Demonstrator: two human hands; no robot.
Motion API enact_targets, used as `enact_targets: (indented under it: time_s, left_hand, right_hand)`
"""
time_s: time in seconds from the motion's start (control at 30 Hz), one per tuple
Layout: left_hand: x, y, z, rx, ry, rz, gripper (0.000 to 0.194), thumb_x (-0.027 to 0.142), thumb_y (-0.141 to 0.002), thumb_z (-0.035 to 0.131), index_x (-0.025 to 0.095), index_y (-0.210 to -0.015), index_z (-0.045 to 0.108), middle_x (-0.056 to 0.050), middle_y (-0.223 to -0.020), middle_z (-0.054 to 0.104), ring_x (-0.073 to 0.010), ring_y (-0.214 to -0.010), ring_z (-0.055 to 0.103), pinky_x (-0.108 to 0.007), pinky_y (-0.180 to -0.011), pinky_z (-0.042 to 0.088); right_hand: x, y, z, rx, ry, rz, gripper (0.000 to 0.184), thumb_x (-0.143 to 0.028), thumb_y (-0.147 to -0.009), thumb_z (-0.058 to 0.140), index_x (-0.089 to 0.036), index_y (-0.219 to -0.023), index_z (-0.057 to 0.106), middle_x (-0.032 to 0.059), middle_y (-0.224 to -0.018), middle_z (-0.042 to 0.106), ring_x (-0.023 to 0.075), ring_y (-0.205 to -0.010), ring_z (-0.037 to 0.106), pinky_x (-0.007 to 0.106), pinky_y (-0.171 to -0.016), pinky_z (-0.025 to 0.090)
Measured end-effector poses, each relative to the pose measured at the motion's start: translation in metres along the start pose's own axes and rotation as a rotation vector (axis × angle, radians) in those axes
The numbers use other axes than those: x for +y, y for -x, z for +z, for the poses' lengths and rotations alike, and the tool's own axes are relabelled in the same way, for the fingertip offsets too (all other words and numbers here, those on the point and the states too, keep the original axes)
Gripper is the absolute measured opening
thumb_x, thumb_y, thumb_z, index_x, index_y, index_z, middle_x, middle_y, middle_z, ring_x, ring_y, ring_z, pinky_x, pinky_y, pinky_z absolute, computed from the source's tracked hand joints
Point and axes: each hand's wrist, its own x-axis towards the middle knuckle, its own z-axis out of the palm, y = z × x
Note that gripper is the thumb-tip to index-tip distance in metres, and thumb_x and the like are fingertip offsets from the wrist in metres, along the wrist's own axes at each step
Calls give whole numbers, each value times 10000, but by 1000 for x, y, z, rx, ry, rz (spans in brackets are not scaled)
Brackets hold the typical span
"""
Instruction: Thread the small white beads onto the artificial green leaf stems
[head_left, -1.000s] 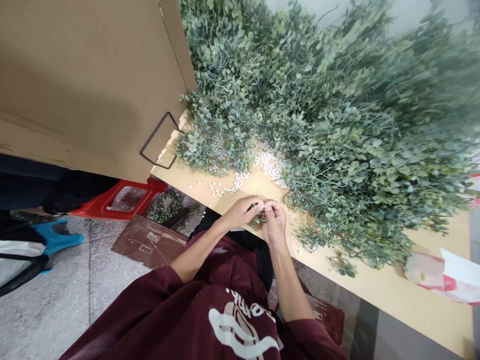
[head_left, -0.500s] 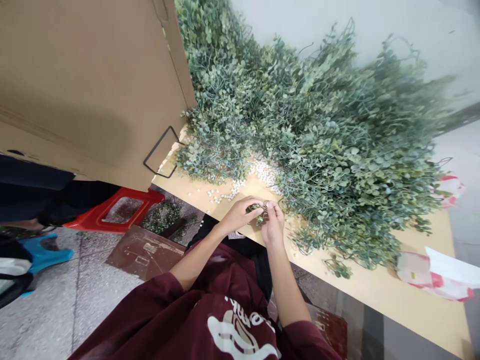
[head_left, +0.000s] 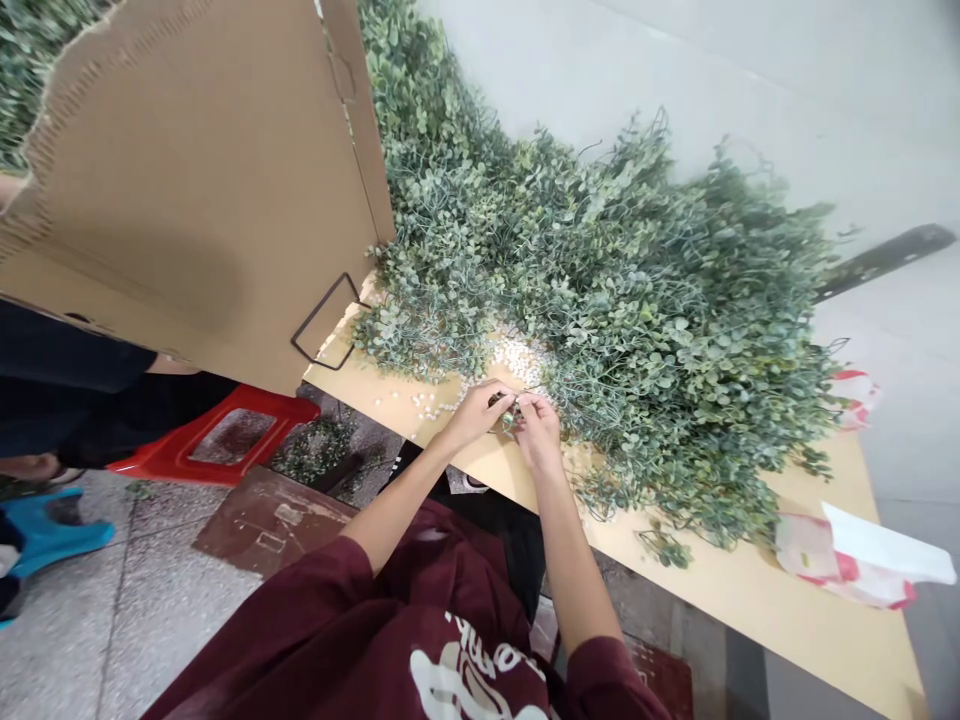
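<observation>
Pale yellow surface bears a leafy green heap at two o'clock from the left hand and right hand, scattered white pieces at twelve; a cardboard panel stands at ten. Near the front edge, both hands pinch a small green sprig between them, each grip narrow.

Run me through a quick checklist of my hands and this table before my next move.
1. Sprig held: ok, the left hand has the leafy sprig.
2. Right hand in place: ok, fingertips at the sprig.
3. White piece between the right fingertips: cannot tell, too small.
4. Loose white pieces gathered: not ok, scattered over the table.
5. Cardboard away from the hands: ok, standing apart on the left.
</observation>
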Motion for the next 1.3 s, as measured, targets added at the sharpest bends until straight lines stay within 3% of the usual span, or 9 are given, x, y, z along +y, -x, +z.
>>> enact_targets:
  time_s: [0.57,0.77,0.97,1.3]
  left_hand:
    - [8,6,-1,-44,-52,22,190,276,-918,508,152,-845,631,-37,-854,640,-152,-818,584,-268,-797,444]
    - [9,9,-2,-41,-26,25,210,291,-924,500,147,-822,614,-33,-828,625,-151,-788,574,-265,-764,435]
    - [7,9,-1,-51,-29,2,218,299,-927,482,152,-837,615,-36,-843,628,-155,-803,571,-268,-782,434]
    - [4,10,-1,-101,-66,34,186,286,-925,473,164,-832,578,-25,-854,610,-150,-816,569,-251,-757,423]
  right_hand:
    - [-8,6,-3,55,159,-97,324,-479,-737,699,-203,-888,624,-48,-699,558,64,-500,410,190,-438,295]
    - [-9,2,-20,1,303,-226,266,-416,-735,725,-182,-843,661,-4,-766,621,120,-672,541,250,-630,439]
    - [-16,4,-24,-27,437,-310,234,-389,-733,729,-190,-847,684,19,-798,645,156,-732,563,298,-693,465]
    - [-16,5,-23,-68,464,-406,161,-348,-774,702,-204,-846,699,27,-857,643,171,-817,581,320,-770,459]
